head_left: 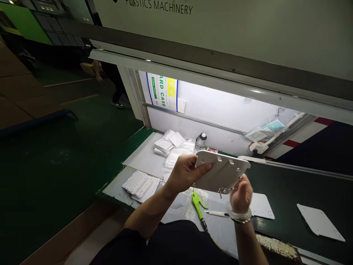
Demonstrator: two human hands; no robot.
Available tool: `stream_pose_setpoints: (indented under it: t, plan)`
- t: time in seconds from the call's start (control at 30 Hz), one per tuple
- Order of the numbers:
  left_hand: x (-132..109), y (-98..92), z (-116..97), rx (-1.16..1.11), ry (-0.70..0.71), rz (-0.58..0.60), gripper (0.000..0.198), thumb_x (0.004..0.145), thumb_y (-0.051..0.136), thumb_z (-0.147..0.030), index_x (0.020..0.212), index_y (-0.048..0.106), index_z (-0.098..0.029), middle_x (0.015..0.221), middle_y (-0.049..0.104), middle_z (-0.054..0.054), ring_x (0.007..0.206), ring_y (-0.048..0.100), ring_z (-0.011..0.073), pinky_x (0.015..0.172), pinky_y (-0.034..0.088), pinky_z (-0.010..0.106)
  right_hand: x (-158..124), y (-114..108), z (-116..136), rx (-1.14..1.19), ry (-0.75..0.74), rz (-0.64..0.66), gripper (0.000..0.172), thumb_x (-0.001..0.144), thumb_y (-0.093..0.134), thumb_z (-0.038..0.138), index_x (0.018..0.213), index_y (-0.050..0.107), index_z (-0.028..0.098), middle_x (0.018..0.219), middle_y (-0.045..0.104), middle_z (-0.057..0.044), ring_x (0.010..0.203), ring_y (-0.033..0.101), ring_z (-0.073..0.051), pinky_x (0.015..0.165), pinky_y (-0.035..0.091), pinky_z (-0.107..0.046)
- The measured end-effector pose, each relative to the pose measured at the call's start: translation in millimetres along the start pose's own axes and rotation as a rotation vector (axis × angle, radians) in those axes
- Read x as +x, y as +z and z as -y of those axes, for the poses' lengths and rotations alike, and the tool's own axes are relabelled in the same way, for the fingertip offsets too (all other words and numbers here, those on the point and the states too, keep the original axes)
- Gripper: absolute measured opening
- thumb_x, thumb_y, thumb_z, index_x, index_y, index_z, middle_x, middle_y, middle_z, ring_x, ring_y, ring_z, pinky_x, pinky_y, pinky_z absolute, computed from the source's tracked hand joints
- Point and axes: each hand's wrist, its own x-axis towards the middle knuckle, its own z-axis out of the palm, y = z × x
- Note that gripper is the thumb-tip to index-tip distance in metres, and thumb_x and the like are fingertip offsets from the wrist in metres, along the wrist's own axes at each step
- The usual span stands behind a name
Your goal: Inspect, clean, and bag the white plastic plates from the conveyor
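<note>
My left hand (186, 173) grips the left edge of a white moulded plastic plate (222, 173), with the thumb across its face. The plate has several slots and small metal pins at its lower edge. My right hand (241, 194) holds the plate's lower right corner from below, and a clear bangle circles that wrist. Beneath the hands lie a green-handled hand tool (198, 206) and a white pen (217, 214). Several similar white plates (140, 186) lie to the left of my left hand.
A dark green conveyor belt (292, 184) runs off right, carrying flat white plates (320, 222). White bagged parts (168, 147) and a glass bottle (201, 141) stand at the back. Overhead, a machine housing (220, 40) spans the view. A person (111, 81) stands at far left.
</note>
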Motion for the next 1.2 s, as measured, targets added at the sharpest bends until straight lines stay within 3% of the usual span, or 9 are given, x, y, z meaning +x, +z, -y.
stream_pose_setpoints:
  t: [0.1,0.17,0.27,0.5,1.07,1.13,1.2]
  plan:
    - [6,1.6,-1,-0.054,-0.001,0.003,0.029,0.072,0.072,-0.042,0.069,0.069,-0.013,0.065,0.065,0.002,0.059,0.056,0.0128,0.051,0.044,0.022,14,-13,56,-0.014,-0.086,-0.006,0.019,0.085,0.06,0.037,0.094,0.062,0.02,0.072,0.063,-0.001,0.064,0.059,-0.015,0.058,0.047,-0.025]
    - [9,2.1,-1,-0.106,-0.018,0.002,0.03,0.071,0.073,-0.042,0.067,0.068,-0.013,0.064,0.064,0.002,0.058,0.055,0.0119,0.05,0.043,0.021,18,-13,82,-0.023,-0.125,-0.011,0.01,0.082,0.064,0.025,0.092,0.063,0.021,0.066,0.061,0.002,0.057,0.055,-0.012,0.053,0.043,-0.022]
    - [12,2.1,-1,-0.168,-0.046,0.005,0.029,0.071,0.074,-0.041,0.068,0.068,-0.013,0.065,0.065,0.002,0.057,0.054,0.0111,0.049,0.042,0.021,19,-7,100,-0.045,-0.131,-0.035,0.006,0.083,0.063,0.021,0.089,0.063,0.02,0.065,0.06,0.002,0.052,0.05,-0.01,0.047,0.038,-0.021]
    - [12,-1.4,-2,-0.191,-0.052,0.008,0.026,0.072,0.074,-0.039,0.07,0.069,-0.013,0.067,0.065,0.002,0.058,0.054,0.0108,0.05,0.041,0.02,18,0,100,-0.043,-0.124,-0.065,0.005,0.083,0.063,0.018,0.088,0.063,0.02,0.065,0.061,0.002,0.053,0.051,-0.009,0.047,0.039,-0.02]
    - [8,-11.5,2,-0.206,-0.067,-0.005,0.024,0.075,0.072,-0.037,0.072,0.068,-0.013,0.066,0.064,0.001,0.058,0.054,0.0101,0.049,0.041,0.02,13,9,103,-0.002,-0.125,0.021,0.016,0.083,0.062,0.01,0.094,0.065,0.02,0.073,0.066,0.0,0.06,0.058,-0.011,0.051,0.045,-0.02]
    - [7,-12.5,3,-0.209,-0.065,-0.009,0.025,0.074,0.072,-0.037,0.072,0.068,-0.013,0.066,0.064,0.001,0.057,0.054,0.0101,0.049,0.041,0.02,16,11,102,-0.023,-0.179,-0.021,0.02,0.087,0.057,0.011,0.102,0.064,0.021,0.073,0.065,0.001,0.057,0.058,-0.01,0.05,0.045,-0.02]
    - [7,-12.8,3,-0.214,-0.078,-0.014,0.026,0.074,0.072,-0.038,0.071,0.067,-0.012,0.066,0.064,0.002,0.057,0.055,0.0103,0.049,0.042,0.02,22,11,101,-0.075,-0.332,-0.122,0.037,0.091,0.048,0.01,0.123,0.055,0.027,0.087,0.067,-0.001,0.064,0.062,-0.011,0.054,0.05,-0.023]
